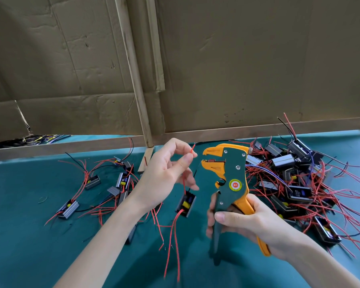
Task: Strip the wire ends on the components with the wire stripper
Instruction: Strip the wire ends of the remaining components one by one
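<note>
One red wire (pixel 192 149) in left grip (pixel 164 179), wire stripper (pixel 231 173) just beside

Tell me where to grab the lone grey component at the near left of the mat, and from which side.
Take the grey component by its housing, pinching across the two long sides and coming from above. It lies flat on the green mat, apart from the others. Its red wires seem to leave from the ends, so the long sides look free.

Component pile (pixel 295 179) right; scattered components (pixel 96 183) left — stripper (pixel 229 183) between.
</note>
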Demonstrator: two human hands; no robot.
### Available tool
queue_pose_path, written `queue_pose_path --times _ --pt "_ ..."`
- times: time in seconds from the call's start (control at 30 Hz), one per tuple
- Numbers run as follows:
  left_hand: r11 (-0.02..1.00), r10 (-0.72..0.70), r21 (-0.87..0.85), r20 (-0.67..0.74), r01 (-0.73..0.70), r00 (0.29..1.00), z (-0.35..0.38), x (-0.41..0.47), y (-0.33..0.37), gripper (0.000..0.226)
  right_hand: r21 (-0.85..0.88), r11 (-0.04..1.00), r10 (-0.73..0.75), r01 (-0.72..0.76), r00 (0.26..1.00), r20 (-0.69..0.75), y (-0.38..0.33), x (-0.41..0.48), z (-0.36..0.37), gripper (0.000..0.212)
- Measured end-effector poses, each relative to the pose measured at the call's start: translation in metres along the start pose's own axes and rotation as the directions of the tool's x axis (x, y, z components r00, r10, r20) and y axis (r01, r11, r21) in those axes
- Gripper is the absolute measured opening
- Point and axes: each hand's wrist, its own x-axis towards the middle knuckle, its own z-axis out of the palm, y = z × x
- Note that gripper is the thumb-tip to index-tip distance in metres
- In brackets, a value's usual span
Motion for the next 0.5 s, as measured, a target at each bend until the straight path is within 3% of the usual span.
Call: queue_pose_path --times 0.17,0.27,0.4,0.5 --pt "0.988 -0.084 -0.128 0.049 0.090 0.995 0.0010 -0.0012 0.0002 0.013 -0.003 1.000 -0.005 0.005 1.000 -0.006 -0.0007 -0.0012 0.0014 0.014" --pt "0.997 -0.072 -0.036 0.071 0.075 0.995 0.0004 -0.0009 -0.0004 0.008 -0.015 1.000 -0.001 0.001 1.000 0.008 -0.0017 -0.0013 0.0018 0.027" --pt "0.994 -0.058 0.097 0.100 0.048 0.993 0.0007 -0.0010 0.0027 0.007 -0.001 1.000 -0.009 0.009 1.000 -0.009 -0.0011 -0.0008 0.0010 0.014" --pt "0.988 -0.045 0.152 0.085 0.032 0.995 -0.0009 -0.0021 0.0081 0.008 0.004 1.000 -0.009 0.009 1.000 -0.007 -0.0011 -0.0016 0.0006 0.016"
